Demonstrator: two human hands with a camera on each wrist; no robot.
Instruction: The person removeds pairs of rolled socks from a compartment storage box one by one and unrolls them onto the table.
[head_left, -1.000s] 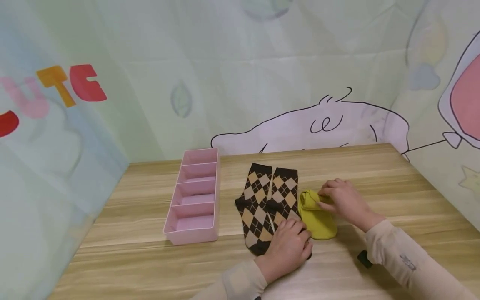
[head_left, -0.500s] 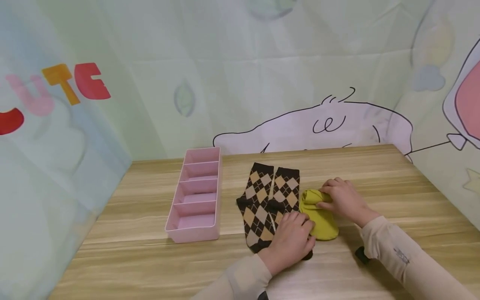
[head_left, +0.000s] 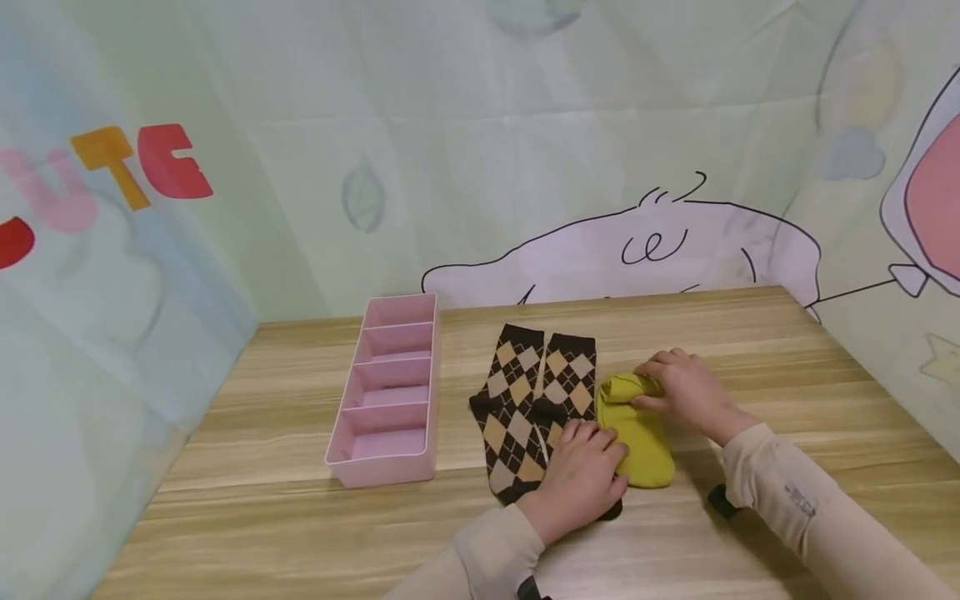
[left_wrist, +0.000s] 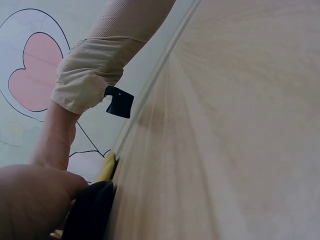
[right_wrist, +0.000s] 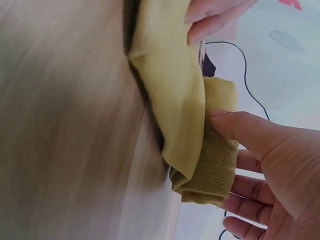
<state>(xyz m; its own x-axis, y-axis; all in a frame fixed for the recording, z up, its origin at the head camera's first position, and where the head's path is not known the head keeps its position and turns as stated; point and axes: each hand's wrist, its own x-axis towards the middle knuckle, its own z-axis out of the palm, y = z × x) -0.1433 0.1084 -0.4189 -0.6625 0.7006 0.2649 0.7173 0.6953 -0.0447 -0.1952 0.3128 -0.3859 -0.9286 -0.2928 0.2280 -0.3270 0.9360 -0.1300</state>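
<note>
A yellow-green sock (head_left: 647,450) lies on the table, its cuff end wound into a roll (right_wrist: 217,165). My right hand (head_left: 692,396) holds that roll, thumb on one side and fingers on the other in the right wrist view. Over the foot of a dark argyle sock (head_left: 572,375) rests my left hand (head_left: 579,482), its fingertips at the yellow-green sock's near-left edge. A matching argyle sock (head_left: 516,417) lies flat just left of it. The left wrist view shows a black sock toe (left_wrist: 90,210) beside the left hand. Whether the yellow-green sock is one or a stacked pair cannot be told.
To the left stands a pink box (head_left: 431,433), divided into several compartments. The wood-grain table (head_left: 247,500) meets a printed cloth backdrop (head_left: 300,167) at its back and sides. A small black device (head_left: 722,502) sits under the right wrist.
My left hand has shifted slightly up and right toward the yellow-green sock. The roll has tilted a little away, and the sock's foot reaches slightly nearer. The argyle socks and box stay put.
</note>
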